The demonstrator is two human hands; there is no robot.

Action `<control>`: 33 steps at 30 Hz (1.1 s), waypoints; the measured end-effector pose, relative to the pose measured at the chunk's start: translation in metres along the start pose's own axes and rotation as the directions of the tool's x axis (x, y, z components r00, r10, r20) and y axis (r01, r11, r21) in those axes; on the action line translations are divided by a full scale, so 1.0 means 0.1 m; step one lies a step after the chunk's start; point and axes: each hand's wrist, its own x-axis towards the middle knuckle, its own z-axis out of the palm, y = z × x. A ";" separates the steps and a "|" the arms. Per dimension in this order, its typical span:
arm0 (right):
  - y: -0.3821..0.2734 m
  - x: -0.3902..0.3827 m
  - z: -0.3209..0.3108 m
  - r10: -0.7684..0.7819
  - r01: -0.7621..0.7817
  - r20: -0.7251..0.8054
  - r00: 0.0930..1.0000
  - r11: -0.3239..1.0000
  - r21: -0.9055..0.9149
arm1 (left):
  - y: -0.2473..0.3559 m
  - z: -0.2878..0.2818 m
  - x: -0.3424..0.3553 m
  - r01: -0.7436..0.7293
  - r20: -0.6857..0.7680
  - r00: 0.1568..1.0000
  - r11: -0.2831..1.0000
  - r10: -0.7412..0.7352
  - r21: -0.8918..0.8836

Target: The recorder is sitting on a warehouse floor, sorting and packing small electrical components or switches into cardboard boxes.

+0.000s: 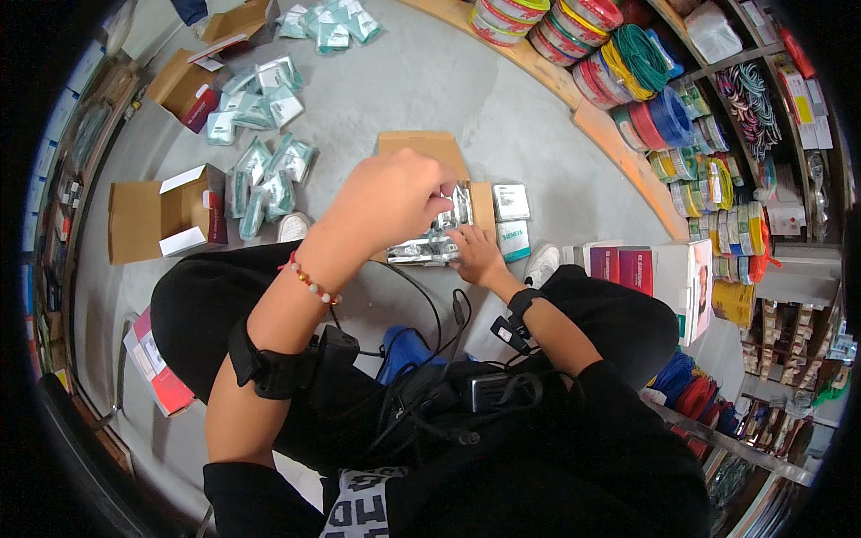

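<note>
An open cardboard box (421, 143) sits on the floor before me, with silver foil-like packages (457, 203) inside. My left hand (396, 195) is raised over the box, fingers curled; whatever they pinch is hidden. My right hand (478, 255) touches the packages at the box's right part, its fingers bent and apart. Just right of the box lie two small white boxes, one plain-topped (510, 202) and one with a teal band (513, 238).
Teal-wrapped packets (256, 103) form several piles at upper left, near open boxes (134, 218). Wire spools (664, 121) on shelves line the right side. A white-and-red carton (641, 273) stands beside my right knee. Black cables (430, 323) hang across my lap.
</note>
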 end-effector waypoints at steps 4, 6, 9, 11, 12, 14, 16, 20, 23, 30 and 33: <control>-0.01 -0.02 -0.27 -0.218 0.219 -0.029 0.976 0.973 0.068 | 0.01 -0.02 -0.01 0.012 0.007 1.000 1.000 -0.013 0.007; 0.03 0.00 -0.28 -0.199 0.196 0.008 0.980 0.974 0.115 | 0.01 -0.01 0.00 -0.015 -0.016 1.000 1.000 0.015 0.017; -0.01 0.03 -0.27 -0.215 0.211 -0.002 0.977 0.960 0.182 | 0.02 -0.02 -0.01 -0.031 -0.043 0.999 0.999 0.032 0.035; 0.01 0.04 -0.15 -0.180 0.160 0.091 0.980 0.968 0.193 | 0.04 -0.02 -0.01 -0.027 -0.048 0.998 0.999 0.029 0.039; 0.03 0.05 -0.11 -0.181 0.161 0.093 0.979 0.968 0.190 | 0.04 -0.02 0.00 -0.032 -0.040 0.999 0.999 0.034 0.042; 0.03 0.08 -0.07 -0.155 0.139 0.169 0.973 0.985 0.102 | 0.03 -0.03 -0.01 -0.032 -0.035 0.999 0.998 0.034 0.046; -0.03 0.11 -0.05 -0.154 0.142 0.162 0.975 0.986 0.085 | 0.01 -0.03 -0.03 -0.026 -0.043 0.999 0.999 0.028 0.047; -0.08 0.14 0.02 -0.135 0.129 0.114 0.984 0.990 0.055 | 0.02 -0.04 -0.03 -0.003 -0.041 0.999 0.997 0.006 0.076; -0.10 0.13 0.06 -0.125 0.118 0.085 0.989 0.990 0.074 | 0.02 -0.03 -0.02 0.000 -0.029 1.000 0.998 0.002 0.066; -0.09 0.15 0.13 -0.138 0.131 0.070 0.988 0.987 0.097 | -0.01 -0.02 -0.02 -0.002 -0.014 1.000 0.999 0.003 0.051; -0.10 0.14 0.16 -0.120 0.109 0.098 0.988 0.988 0.108 | -0.03 -0.01 -0.03 0.000 -0.012 1.000 1.000 0.000 0.032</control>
